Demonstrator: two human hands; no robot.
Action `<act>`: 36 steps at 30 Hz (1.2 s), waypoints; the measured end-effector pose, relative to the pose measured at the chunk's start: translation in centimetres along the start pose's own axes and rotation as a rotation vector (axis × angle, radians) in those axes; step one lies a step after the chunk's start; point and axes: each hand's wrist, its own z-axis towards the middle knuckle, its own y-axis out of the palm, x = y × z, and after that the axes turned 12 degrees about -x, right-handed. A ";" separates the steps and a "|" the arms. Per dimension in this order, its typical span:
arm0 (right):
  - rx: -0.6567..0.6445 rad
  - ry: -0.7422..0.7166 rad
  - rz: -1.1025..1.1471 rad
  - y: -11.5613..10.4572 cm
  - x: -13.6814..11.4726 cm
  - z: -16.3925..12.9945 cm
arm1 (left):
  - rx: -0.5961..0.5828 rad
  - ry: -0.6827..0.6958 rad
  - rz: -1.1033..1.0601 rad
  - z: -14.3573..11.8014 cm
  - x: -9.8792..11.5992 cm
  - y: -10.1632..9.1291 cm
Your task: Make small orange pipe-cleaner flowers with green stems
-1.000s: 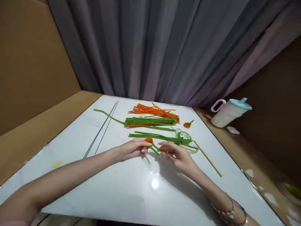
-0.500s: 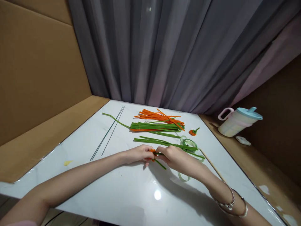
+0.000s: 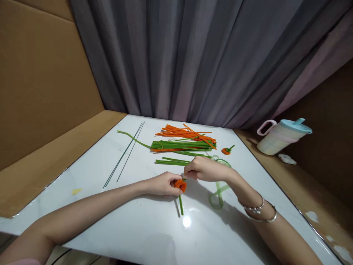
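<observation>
Between the thumb and fingers of my left hand [image 3: 163, 184] is a small round pumpkin [image 3: 180, 186] of coiled orange pipe cleaner, with a hole in its middle. One length of green pipe cleaner [image 3: 181, 207] sticks out below it towards the table's front. At the pumpkin's far side, my right hand [image 3: 205, 169] pinches what appears to be the other green end, mostly hidden by the fingertips. A finished-looking orange pumpkin [image 3: 226, 151] with a green stem lies to the right. Loose green pipe cleaners [image 3: 171, 162] lie just beyond my hands, partly covered by the right one.
Farther back are a bundle of green pipe cleaners [image 3: 183, 145] and a pile of orange pipe cleaners [image 3: 179, 131]. Thin dark wires [image 3: 124, 154] lie at left. Translucent green tape [image 3: 216, 200] is near my right wrist. A lidded cup [image 3: 281, 138] stands at right.
The pumpkin has turned so its open middle shows, and the green length now points towards the front. My right hand has moved slightly up and back.
</observation>
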 end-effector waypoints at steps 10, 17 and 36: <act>-0.236 -0.064 0.435 0.1 3.9 -0.1 | -0.217 0.016 -0.254 -0.1 0.1 -1.0; -0.185 -0.074 0.313 0.5 3.5 -0.2 | -0.074 -0.045 -0.299 -0.4 1.2 -0.4; -0.107 -0.055 0.263 0.9 4.0 -0.1 | 0.088 -0.061 0.246 -1.4 1.3 -1.5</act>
